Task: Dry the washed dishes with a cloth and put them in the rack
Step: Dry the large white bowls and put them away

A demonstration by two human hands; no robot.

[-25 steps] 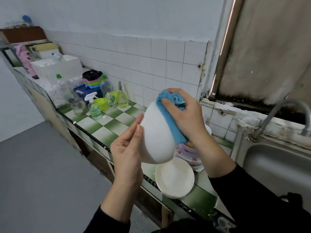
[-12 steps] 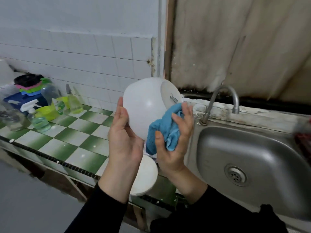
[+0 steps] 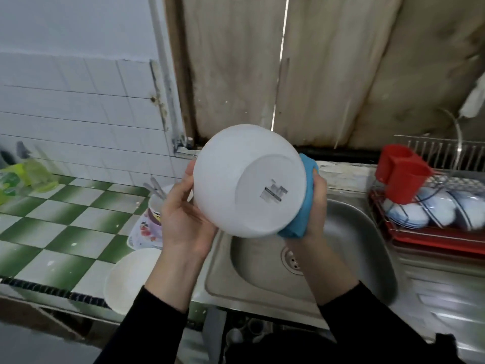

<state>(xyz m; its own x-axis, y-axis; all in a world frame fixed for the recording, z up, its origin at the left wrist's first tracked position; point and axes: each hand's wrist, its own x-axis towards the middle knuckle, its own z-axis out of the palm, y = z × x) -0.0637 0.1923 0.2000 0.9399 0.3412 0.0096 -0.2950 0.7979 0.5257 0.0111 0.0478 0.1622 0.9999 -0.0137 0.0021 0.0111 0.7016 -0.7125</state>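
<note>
Over the sink (image 3: 341, 258), a bowl (image 3: 236, 174) is held up, base facing the viewer. The left hand (image 3: 183, 222) grips its left side, and the right hand (image 3: 316, 206) pinches a cloth (image 3: 301, 211) onto its right edge, fingertips hidden.

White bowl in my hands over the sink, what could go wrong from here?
The white bowl hangs above the sink, held only at its sides by the left hand and, through the blue cloth, the right hand; it could slip and chip. The rack holds striped bowls, so fitting it in may knock them.
</note>
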